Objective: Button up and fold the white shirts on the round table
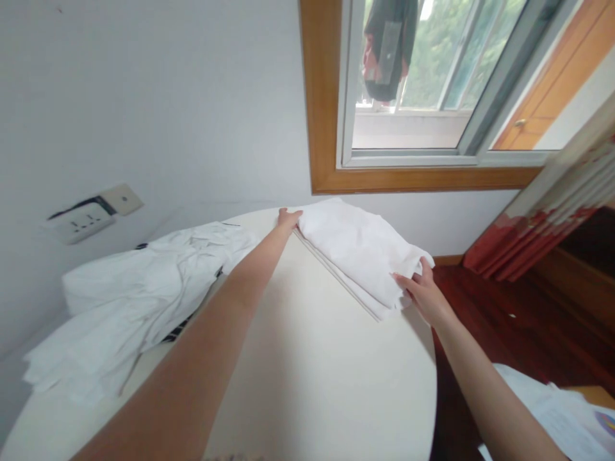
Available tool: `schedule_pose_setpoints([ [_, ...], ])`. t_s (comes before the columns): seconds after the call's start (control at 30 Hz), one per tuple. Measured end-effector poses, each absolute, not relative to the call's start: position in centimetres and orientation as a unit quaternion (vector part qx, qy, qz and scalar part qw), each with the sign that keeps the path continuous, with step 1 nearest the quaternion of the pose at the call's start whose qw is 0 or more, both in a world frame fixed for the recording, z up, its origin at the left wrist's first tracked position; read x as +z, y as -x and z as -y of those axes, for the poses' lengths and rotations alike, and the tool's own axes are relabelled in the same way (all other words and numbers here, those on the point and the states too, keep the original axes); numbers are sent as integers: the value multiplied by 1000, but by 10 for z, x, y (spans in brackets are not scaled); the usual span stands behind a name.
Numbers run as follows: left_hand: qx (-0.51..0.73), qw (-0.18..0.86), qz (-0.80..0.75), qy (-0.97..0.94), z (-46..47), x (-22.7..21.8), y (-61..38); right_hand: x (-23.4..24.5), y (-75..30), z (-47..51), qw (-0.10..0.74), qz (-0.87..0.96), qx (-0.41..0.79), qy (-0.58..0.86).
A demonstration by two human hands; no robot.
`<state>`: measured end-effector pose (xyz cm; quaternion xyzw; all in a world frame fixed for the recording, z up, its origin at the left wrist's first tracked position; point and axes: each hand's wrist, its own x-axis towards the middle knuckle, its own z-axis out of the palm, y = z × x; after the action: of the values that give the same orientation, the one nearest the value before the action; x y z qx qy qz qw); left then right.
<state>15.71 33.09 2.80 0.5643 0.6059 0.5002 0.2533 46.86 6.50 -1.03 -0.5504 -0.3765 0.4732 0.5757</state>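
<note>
A folded white cloth (358, 253) lies along the far right edge of a round white table (307, 371). My left hand (288, 219) reaches to the cloth's far end, fingers closed on its corner. At the near end, my right hand (423, 291) pinches the cloth's edge between thumb and fingers. Both arms stretch out across the table.
A heap of crumpled white garments (139, 301) covers the table's left side. Wall sockets (91, 214) sit on the wall at left. A wood-framed window (413, 96) is behind, a red and cream curtain (548, 211) at right, dark wooden floor (519, 326) below, and papers (567, 416) at bottom right.
</note>
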Motion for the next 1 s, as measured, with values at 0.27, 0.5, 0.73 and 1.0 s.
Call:
schedule_pose_setpoints([
  [0.27, 460, 162, -608, -626, -348, 40, -151, -16, -459, -57, 521, 515, 320, 601],
  [0.5, 324, -19, -643, -694, -314, 32, -153, -5, -453, -36, 333, 636, 48, 695],
  [0.73, 179, -13, -525, -832, -258, -2, -181, 24, -413, -54, 204, 725, -130, 645],
  [1.0, 177, -104, -506, -837, -188, -1, -145, -34, -389, -58, 75, 756, -127, 638],
])
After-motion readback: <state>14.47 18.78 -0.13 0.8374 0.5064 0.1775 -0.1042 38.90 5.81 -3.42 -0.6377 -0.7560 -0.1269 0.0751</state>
